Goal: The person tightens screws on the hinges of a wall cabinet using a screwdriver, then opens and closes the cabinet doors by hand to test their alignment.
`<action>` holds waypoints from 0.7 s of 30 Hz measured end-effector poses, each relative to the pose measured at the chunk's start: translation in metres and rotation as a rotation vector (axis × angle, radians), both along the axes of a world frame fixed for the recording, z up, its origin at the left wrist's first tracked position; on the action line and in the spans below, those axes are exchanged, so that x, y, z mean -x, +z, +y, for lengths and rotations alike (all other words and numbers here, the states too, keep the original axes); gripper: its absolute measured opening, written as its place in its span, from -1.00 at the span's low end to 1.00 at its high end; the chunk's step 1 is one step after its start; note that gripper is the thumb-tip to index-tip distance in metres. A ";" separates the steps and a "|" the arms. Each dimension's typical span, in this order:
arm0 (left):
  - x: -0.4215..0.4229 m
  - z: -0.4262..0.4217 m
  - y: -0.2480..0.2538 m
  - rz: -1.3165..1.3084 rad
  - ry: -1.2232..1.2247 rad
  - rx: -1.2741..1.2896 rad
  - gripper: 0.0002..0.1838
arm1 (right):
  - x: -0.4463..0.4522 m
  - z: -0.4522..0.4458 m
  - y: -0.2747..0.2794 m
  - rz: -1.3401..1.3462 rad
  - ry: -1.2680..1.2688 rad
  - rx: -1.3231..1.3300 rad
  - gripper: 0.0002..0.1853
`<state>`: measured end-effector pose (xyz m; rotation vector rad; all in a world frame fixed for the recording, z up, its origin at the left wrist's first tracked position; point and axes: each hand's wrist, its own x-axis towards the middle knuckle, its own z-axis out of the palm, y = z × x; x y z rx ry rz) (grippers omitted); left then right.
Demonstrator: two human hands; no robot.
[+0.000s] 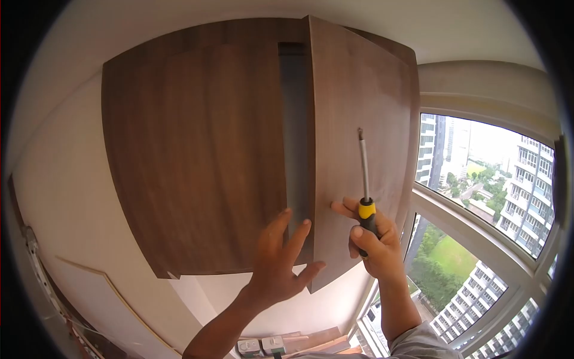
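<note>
Right hand (380,242) grip holds screwdriver (366,192), judged light, rigid, best held by its handle (368,216); left hand (278,269) grip wide, empty, near cabinet door (344,113)

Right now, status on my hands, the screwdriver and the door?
Right hand grips screwdriver, tip up. Cabinet door ajar. Left hand open, empty, partly hiding the gap.

The ajar door (338,107) leaves a narrow upright gap (295,119); the closed door (191,149) bars the left.
</note>
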<state>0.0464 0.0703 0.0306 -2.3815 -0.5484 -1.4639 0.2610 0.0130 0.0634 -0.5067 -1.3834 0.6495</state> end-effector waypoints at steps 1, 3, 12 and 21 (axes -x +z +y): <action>-0.002 0.003 -0.004 0.007 0.004 -0.005 -0.22 | 0.002 0.001 0.001 -0.066 -0.013 0.007 -0.43; -0.008 0.013 -0.014 -0.048 0.097 -0.033 -0.24 | 0.003 0.002 0.000 -0.131 -0.020 0.022 -0.43; -0.006 0.028 -0.018 -0.239 0.357 0.109 -0.02 | -0.008 0.011 -0.013 -0.083 0.040 0.111 -0.41; -0.006 0.041 -0.015 -0.312 0.493 0.173 0.05 | -0.015 0.020 -0.023 -0.044 -0.005 0.118 -0.52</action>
